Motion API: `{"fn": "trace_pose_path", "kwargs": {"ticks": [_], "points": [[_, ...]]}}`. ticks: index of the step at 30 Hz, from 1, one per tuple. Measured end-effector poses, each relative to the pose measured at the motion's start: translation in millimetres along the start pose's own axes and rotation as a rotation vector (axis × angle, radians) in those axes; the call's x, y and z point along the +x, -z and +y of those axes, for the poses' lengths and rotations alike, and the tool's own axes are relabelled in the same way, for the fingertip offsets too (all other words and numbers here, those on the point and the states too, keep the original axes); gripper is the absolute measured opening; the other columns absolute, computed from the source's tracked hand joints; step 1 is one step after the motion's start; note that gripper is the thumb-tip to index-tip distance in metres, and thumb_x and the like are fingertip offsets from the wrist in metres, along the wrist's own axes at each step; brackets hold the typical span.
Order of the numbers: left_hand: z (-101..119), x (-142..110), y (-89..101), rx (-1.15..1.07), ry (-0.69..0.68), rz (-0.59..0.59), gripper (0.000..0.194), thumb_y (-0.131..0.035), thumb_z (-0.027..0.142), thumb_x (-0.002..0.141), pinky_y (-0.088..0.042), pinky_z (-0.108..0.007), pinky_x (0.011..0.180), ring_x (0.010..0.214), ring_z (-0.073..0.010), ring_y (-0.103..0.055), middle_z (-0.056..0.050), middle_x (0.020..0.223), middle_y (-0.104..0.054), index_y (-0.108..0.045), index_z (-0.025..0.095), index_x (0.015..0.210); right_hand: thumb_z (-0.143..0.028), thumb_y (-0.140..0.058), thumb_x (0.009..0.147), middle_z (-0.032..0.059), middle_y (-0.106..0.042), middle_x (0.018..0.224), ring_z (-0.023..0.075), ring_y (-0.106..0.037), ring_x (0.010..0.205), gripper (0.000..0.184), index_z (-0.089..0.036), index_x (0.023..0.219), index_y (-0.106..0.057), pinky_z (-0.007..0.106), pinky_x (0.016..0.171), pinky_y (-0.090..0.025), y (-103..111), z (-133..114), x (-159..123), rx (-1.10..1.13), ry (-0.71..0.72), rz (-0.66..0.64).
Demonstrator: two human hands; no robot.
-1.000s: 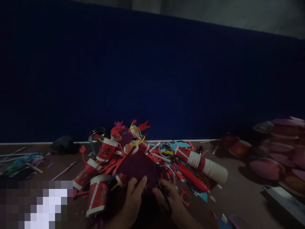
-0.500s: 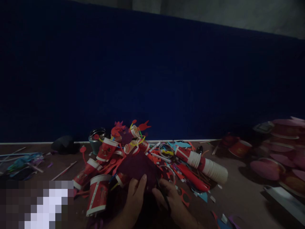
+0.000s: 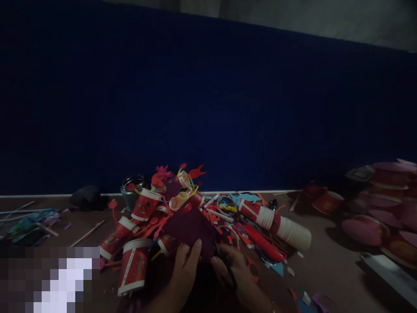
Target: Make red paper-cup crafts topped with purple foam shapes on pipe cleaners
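A dark blue wall [image 3: 208, 108] backs a cluttered brown worktop [image 3: 329, 269]. Before piled red cups [image 3: 146, 204], the left hand [image 3: 184, 269] pinches a purple sheet [image 3: 190, 228]; the right hand [image 3: 237, 265], curled around dark scissors [image 3: 230, 273] beside it, has shifted slightly, suggesting cutting continues.

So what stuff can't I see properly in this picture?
In the head view:
Dark tool: partly covered by the right hand, too dark.
Near edge of the purple sheet: lost in shadow.
Pink pile: blurred, cut off by right edge.
Lower-left corner: covered by pixel blocks.
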State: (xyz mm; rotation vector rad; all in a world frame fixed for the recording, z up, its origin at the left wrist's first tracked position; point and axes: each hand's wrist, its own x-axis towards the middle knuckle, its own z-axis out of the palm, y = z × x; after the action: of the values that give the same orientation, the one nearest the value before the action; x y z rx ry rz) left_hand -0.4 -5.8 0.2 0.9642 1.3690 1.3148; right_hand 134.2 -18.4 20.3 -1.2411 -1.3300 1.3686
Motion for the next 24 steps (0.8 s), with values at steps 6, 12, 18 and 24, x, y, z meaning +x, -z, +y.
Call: {"fn": "trace_pose_path", "kwargs": {"ticks": [6, 12, 18, 24], "points": [[3, -1, 0.5, -0.016, 0.022, 0.008, 0.052, -0.063, 0.068, 0.054, -0.036, -0.026, 0.055, 0.052, -0.0122, -0.039, 0.006, 0.049, -0.040, -0.043, 0.021, 0.048, -0.064, -0.065, 0.060, -0.0085, -0.038, 0.043, 0.0053, -0.031, 0.037, 0.049, -0.018, 0.064, -0.051, 0.018, 0.035, -0.024, 1, 0, 1, 0.032, -0.029, -0.008], [8, 0, 0.9, -0.018, 0.008, 0.051, 0.050, -0.066, 0.064, 0.052, -0.037, -0.026, 0.055, 0.052, -0.0121, -0.039, 0.006, 0.048, -0.039, -0.042, 0.021, 0.046, -0.060, -0.067, 0.061, -0.0085, -0.039, 0.043, 0.0046, -0.031, 0.035, 0.046, -0.016, 0.066, -0.054, 0.018, 0.034, -0.025, 3, 6, 4, 0.015, -0.038, -0.018], [12, 0, 0.0, -0.120, 0.087, 0.116, 0.041, -0.072, 0.056, 0.048, -0.042, -0.028, 0.061, 0.060, -0.0159, -0.048, 0.003, 0.056, -0.051, -0.055, 0.020, 0.055, -0.062, -0.065, 0.061, -0.0086, -0.039, 0.042, 0.0041, -0.031, 0.034, 0.048, -0.017, 0.063, -0.051, 0.017, 0.033, -0.024, 3, 1, 3, 0.005, -0.063, -0.030], [-3, 5, 3.0, -0.155, 0.099, 0.212, 0.035, -0.079, 0.042, 0.045, -0.043, -0.030, 0.073, 0.084, -0.0231, -0.055, -0.003, 0.077, -0.060, -0.064, 0.020, 0.067, -0.062, -0.064, 0.062, -0.0091, -0.038, 0.041, 0.0041, -0.030, 0.033, 0.047, -0.017, 0.065, -0.052, 0.017, 0.032, -0.024, 2, -1, 4, 0.012, -0.064, -0.041]]}}
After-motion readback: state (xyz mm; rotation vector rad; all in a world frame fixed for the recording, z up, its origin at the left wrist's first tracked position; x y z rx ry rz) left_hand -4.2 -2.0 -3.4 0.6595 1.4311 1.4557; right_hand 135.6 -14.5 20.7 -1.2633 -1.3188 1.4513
